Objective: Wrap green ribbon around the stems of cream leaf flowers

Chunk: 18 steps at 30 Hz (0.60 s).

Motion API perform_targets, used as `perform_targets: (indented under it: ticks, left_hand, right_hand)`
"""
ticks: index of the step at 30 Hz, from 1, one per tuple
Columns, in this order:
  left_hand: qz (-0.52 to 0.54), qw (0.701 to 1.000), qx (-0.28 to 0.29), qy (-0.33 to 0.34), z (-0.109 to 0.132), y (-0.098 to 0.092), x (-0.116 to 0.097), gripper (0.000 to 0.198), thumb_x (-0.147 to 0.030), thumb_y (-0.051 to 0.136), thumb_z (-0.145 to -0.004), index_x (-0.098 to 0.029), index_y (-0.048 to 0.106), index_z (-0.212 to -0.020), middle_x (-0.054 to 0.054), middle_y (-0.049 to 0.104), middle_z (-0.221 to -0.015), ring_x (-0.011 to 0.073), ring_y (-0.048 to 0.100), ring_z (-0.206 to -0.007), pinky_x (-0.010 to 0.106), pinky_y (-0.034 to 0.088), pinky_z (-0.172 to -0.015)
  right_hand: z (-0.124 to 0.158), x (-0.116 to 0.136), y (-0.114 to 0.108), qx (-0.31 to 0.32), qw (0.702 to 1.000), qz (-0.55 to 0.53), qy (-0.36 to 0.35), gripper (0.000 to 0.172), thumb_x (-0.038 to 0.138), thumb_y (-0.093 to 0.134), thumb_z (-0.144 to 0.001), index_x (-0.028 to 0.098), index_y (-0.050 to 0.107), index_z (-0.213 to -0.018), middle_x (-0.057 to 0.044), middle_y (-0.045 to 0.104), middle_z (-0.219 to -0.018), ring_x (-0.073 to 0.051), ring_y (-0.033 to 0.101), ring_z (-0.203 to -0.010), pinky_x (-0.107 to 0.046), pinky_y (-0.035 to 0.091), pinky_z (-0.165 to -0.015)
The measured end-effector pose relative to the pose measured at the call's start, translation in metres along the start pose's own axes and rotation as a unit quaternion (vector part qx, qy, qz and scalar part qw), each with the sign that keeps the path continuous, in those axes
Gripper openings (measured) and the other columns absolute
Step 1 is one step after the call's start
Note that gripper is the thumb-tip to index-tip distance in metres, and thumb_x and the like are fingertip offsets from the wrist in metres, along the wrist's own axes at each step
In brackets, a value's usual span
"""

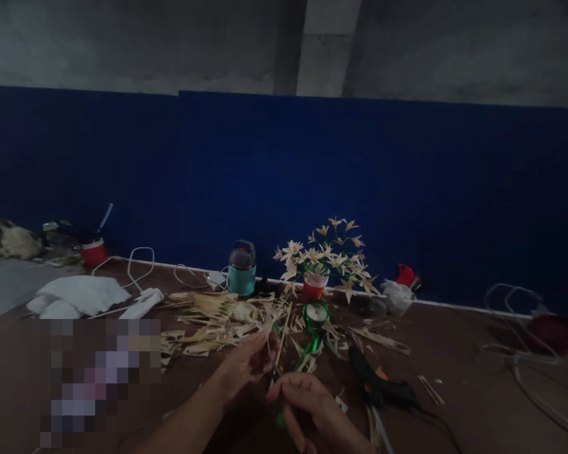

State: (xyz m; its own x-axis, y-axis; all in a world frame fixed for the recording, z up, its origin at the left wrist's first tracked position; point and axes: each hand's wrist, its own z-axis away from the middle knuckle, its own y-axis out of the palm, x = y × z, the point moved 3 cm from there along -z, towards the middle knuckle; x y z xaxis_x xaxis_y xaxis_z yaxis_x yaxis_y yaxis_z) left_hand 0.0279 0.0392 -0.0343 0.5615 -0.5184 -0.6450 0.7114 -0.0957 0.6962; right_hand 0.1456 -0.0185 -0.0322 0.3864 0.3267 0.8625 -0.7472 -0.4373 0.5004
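My left hand point(248, 366) is low in the middle, fingers pinched on a thin pale stick point(281, 343) that rises toward the straw pile. My right hand point(307, 400) is just below and to the right of it, fingers curled around green ribbon point(312, 345) and the stick's lower end. The ribbon runs up to a green ribbon spool point(315, 313). Behind stands a red cup of pale straw flowers point(324, 255). Dried husk strips point(222, 318) lie spread to the left.
A black glue gun point(376, 384) lies right of my hands with its cord trailing away. A teal jar point(242, 268), white cloth point(82, 295), white cables point(139, 265), a red cup point(93, 252) and a blue wall panel point(407, 189) are behind.
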Motion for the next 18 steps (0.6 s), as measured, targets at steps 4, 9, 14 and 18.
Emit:
perform_targets:
  ticks: [4,9,14,18]
  left_hand:
    - [-0.003,1.000,0.004,0.024,-0.0003,0.0038,0.0003,0.019,-0.027,0.071,-0.063,-0.013,0.065,-0.075,0.003,0.062,-0.071,0.0076,0.051,-0.055,0.017,0.038,-0.052]
    - [-0.003,1.000,0.009,0.021,0.0005,0.0064,0.0020,0.025,-0.031,0.072,-0.061,-0.013,0.064,-0.075,0.002,0.060,-0.070,0.0068,0.049,-0.053,0.017,0.036,-0.048]
    - [0.003,0.998,0.059,0.006,-0.0003,0.0073,0.0061,0.027,-0.036,0.067,-0.067,-0.012,0.061,-0.080,-0.003,0.052,-0.055,0.0030,0.037,-0.039,0.015,0.028,-0.039]
    - [0.021,0.995,0.093,0.001,0.0020,0.0093,0.0077,0.027,-0.036,0.062,-0.073,-0.012,0.059,-0.085,-0.009,0.039,-0.043,0.0012,0.019,-0.032,0.014,0.020,-0.034]
  right_hand:
    - [-0.0009,0.0020,0.0034,0.012,1.000,-0.021,-0.010,0.031,0.035,0.052,-0.079,0.006,0.058,-0.090,0.003,0.053,-0.035,-0.004,0.031,-0.019,-0.013,0.016,-0.023]
    - [-0.0018,0.0020,0.0047,0.028,0.999,-0.034,-0.017,0.027,0.032,0.052,-0.080,0.008,0.056,-0.091,0.004,0.053,-0.036,-0.004,0.031,-0.019,-0.013,0.018,-0.022]
    - [-0.0025,0.0004,0.0057,0.029,0.999,-0.029,-0.012,0.029,0.036,0.051,-0.080,0.010,0.055,-0.091,0.005,0.052,-0.036,-0.003,0.031,-0.020,-0.012,0.018,-0.023]
    - [-0.0026,0.0005,0.0075,0.031,0.999,-0.019,-0.005,0.032,0.040,0.053,-0.079,0.011,0.055,-0.090,0.005,0.053,-0.037,-0.003,0.032,-0.020,-0.012,0.019,-0.025]
